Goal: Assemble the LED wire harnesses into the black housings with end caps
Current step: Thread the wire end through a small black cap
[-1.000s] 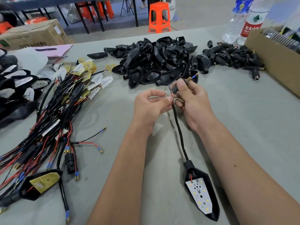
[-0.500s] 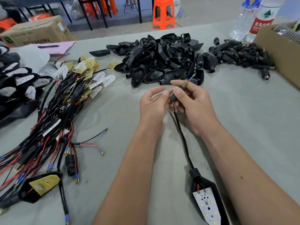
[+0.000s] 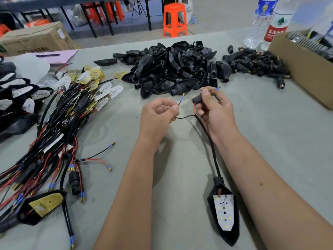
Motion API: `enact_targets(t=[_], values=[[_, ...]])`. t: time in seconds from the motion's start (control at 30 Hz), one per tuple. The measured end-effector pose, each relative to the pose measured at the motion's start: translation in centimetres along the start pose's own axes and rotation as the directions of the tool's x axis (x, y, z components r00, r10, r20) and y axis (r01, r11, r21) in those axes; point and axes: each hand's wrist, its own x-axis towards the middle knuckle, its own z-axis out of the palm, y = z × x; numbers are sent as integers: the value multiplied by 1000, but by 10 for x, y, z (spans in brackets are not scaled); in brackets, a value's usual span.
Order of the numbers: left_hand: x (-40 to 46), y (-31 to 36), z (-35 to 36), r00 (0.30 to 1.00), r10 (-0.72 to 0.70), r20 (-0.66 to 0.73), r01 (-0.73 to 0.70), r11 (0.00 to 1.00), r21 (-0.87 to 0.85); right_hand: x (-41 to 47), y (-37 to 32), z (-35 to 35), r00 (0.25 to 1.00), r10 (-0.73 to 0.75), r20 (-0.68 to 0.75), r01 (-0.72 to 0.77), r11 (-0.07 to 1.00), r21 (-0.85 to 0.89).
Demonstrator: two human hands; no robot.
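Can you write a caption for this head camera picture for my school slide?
Left hand pinches a black wire while right hand holds an end cap.

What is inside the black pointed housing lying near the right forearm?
The black pointed plastic housing holds a white LED board and red wire ends. Beneath the board is covered.

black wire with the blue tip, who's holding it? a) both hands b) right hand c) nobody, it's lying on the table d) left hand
d: the left hand pinches the black wire just below its blue tip, while the right hand grips the small black end cap and the red wire.
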Motion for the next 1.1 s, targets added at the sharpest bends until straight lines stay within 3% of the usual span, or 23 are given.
enact_targets(t=[0.2, 0.63, 1.1], values=[[-2, 0, 2, 992, 82, 98, -99, 978, 185, 2, -1, -2, 999, 38, -7, -38, 998, 56], [0, -6, 5, 978, 174, 117, -193, 965, 178, 4, 0, -2, 998, 45, -40, -43, 997, 59], [0, -6, 5, 969, 229, 88, -245, 927, 283, 1, 2, 1, 999, -43, 8, 43, 993, -107]])
